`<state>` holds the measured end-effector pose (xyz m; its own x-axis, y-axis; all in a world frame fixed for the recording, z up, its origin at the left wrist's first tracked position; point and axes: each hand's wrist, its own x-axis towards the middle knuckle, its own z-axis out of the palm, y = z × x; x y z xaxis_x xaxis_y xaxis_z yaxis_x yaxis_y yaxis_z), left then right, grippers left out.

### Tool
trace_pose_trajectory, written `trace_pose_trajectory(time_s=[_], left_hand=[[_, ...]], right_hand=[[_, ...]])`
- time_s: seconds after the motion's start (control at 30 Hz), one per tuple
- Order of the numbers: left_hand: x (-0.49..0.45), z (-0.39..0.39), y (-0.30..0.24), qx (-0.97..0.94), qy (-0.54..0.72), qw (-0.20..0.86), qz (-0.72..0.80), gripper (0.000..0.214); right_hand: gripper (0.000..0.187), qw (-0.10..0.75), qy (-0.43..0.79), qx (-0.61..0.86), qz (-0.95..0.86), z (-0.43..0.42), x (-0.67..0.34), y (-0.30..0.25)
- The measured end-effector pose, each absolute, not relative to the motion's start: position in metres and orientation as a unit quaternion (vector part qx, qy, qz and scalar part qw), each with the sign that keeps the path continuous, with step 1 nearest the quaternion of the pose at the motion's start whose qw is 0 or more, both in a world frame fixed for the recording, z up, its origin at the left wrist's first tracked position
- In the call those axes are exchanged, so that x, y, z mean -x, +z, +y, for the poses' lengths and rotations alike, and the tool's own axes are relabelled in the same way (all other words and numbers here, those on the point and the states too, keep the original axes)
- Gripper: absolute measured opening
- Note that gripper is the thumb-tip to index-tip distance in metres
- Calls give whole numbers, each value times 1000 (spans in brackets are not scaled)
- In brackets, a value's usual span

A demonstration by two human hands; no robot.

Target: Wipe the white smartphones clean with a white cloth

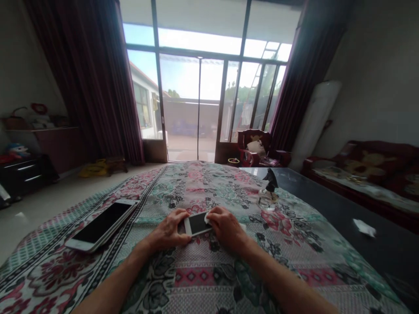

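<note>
A small white phone point(196, 223) with a dark screen lies flat on the flowered cloth point(203, 279) covering the table. My left hand point(170, 231) grips its left end, fingers curled around it. My right hand point(225, 226) rests on the right end, fingers closed and pressing a small white wad point(207, 219) against the screen. A second, larger white phone point(101, 224) lies screen up on the cloth to the left, away from both hands.
A small clear spray bottle with a black top point(268, 192) stands just beyond my right hand. The bare dark tabletop point(343, 218) to the right carries a crumpled white tissue point(365, 227). A red sofa point(366, 174) lines the right wall; glass doors stand ahead.
</note>
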<state>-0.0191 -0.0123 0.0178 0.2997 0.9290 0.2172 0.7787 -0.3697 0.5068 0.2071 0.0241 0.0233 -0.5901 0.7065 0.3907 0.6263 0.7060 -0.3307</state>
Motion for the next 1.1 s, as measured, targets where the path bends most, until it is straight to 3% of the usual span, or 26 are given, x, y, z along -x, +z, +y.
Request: trace_pose_trajectory(time_s=[0.37, 0.6, 0.87, 1.1], left_hand=[[42, -15, 30, -797, 215, 178, 535, 51], [54, -13, 28, -776, 172, 136, 591, 73], [-3, -5, 40, -849, 164, 80, 495, 66], [-10, 13, 42, -847, 108, 80, 514, 65]], right_hand=[[23, 305, 121, 383, -864, 32, -222, 20], [21, 318, 157, 329, -875, 29, -214, 18], [22, 317, 135, 356, -869, 32, -215, 15], [22, 339, 149, 349, -861, 39, -217, 11]])
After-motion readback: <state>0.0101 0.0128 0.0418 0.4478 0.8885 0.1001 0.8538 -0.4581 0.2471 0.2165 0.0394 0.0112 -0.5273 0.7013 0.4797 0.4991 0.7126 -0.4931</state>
